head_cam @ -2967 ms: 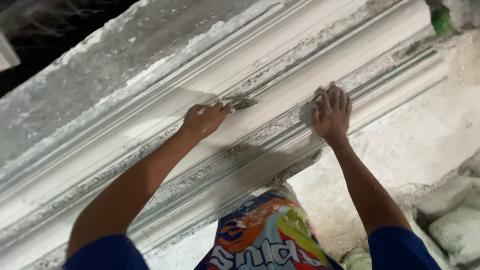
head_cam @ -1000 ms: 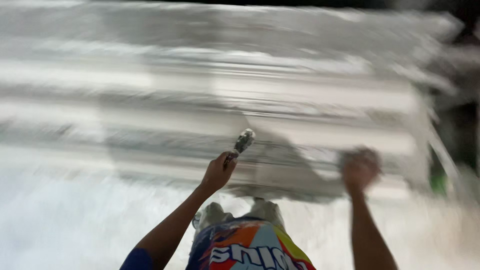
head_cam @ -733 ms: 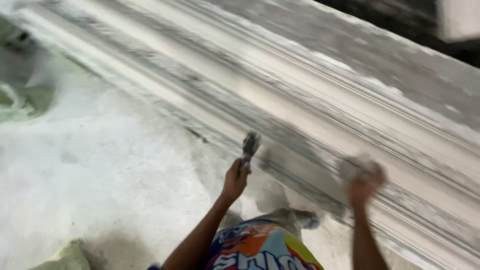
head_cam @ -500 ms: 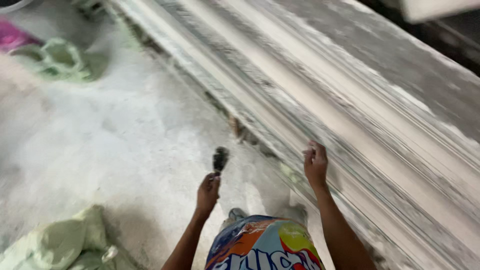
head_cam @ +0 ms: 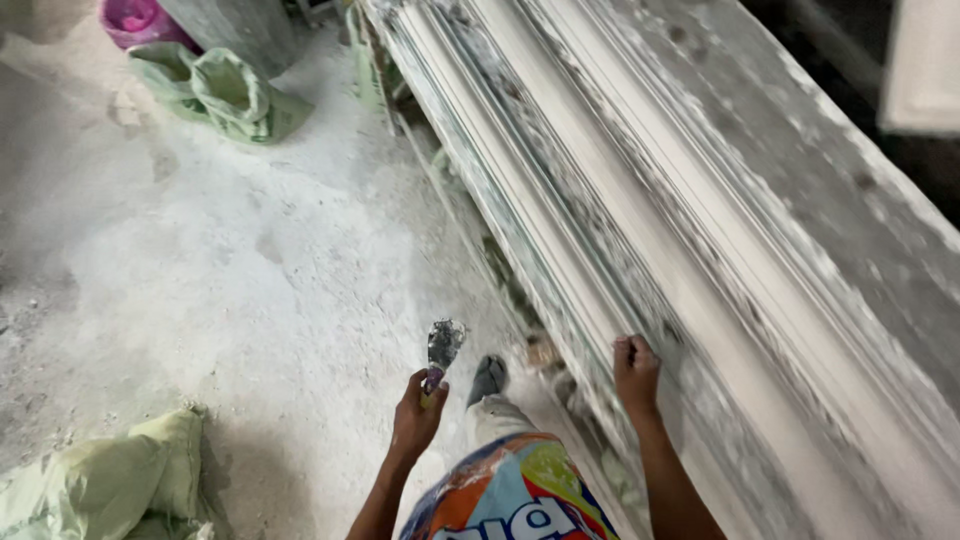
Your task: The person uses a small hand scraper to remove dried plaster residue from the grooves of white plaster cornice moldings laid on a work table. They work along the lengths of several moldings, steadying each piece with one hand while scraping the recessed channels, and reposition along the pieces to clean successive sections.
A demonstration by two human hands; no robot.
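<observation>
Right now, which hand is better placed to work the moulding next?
Probably the left, though it must come across: the left hand grips the plaster-caked scraper over the dusty floor. The right hand already rests closed on the long white moulding, holding no visible tool.

Crumpled pale-green sacks (head_cam: 235, 95) lie on the dusty floor at upper left, another (head_cam: 110, 480) at lower left.

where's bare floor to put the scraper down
The dusty floor is bare between the green sacks up top, the sack at lower left and the left hand. By the long moulding it is crowded with rubble.
</observation>
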